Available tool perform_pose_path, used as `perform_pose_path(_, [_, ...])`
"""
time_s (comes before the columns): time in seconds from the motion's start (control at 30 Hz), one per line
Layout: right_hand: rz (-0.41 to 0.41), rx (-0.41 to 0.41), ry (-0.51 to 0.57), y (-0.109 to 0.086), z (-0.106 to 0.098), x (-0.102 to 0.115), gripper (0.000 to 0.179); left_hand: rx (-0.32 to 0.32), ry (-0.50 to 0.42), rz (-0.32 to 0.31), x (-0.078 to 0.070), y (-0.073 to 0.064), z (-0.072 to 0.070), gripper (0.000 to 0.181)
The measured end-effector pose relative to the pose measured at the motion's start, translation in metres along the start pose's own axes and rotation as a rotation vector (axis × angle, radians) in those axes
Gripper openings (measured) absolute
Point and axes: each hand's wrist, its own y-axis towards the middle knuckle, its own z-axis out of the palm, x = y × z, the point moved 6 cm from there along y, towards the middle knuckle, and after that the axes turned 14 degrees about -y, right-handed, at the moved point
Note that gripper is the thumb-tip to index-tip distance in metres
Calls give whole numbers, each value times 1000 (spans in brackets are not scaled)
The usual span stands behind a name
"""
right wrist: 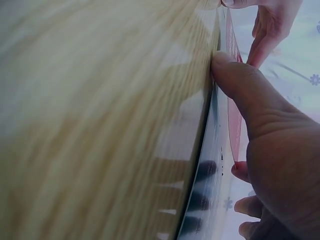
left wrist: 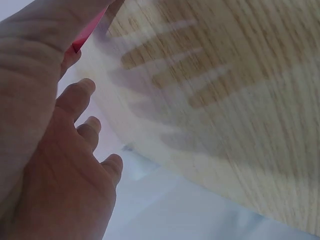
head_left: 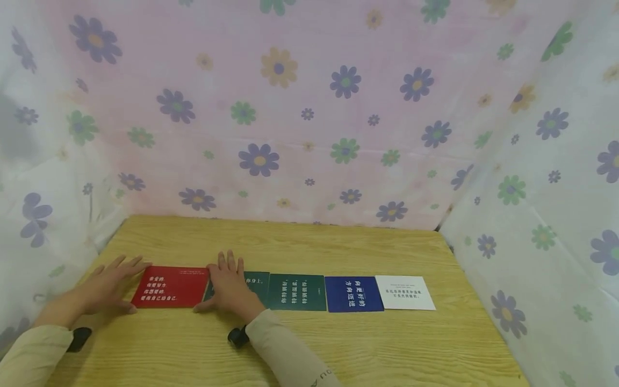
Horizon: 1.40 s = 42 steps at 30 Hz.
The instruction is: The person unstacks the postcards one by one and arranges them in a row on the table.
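Note:
A red card (head_left: 170,287) with white lettering lies between the two hands, close over the table. My left hand (head_left: 105,287) holds its left edge, the thumb by the near corner and a fingertip by the far one. At its right edge, my right hand (head_left: 231,287) grips the corners the same way, thumb near, finger far. In the right wrist view the red card (right wrist: 234,115) stands a little above the green card surface. Under my right hand is a green card (head_left: 258,285), partly hidden by the hand.
Rightward in a row lie a second green card (head_left: 297,292), a blue card (head_left: 354,294) and a white card (head_left: 408,293), edges close together. They rest on a wood-grain table (head_left: 367,344). Flower-print curtains (head_left: 309,134) enclose its back and sides.

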Motion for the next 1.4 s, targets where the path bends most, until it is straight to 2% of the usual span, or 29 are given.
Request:
perform_pose_path(0.2, [11,25,-16,2,3,1,97,3,11,14,-4,-1,-2,99])
perform_pose_path(0.43, [5,33,-9,2,3,5,96,8,-5,-2,-5,-3,-3,99])
perform_pose_path(0.83, [2,39,22,2,6,3,94,63,5,-32,-4,-1,-2,98])
perform_pose_path(1.0, [2,32,29,1,6,2,95,84,-23,-52,-2,1,-3,99])
perform_pose_path(1.23, [2,47,50,-2,7,1,97,89,-98,32,10,0,5,99])
perform_pose_path(1.4, [-9,39,41,-4,8,-2,100,95,-135,7,11,-2,7,104])
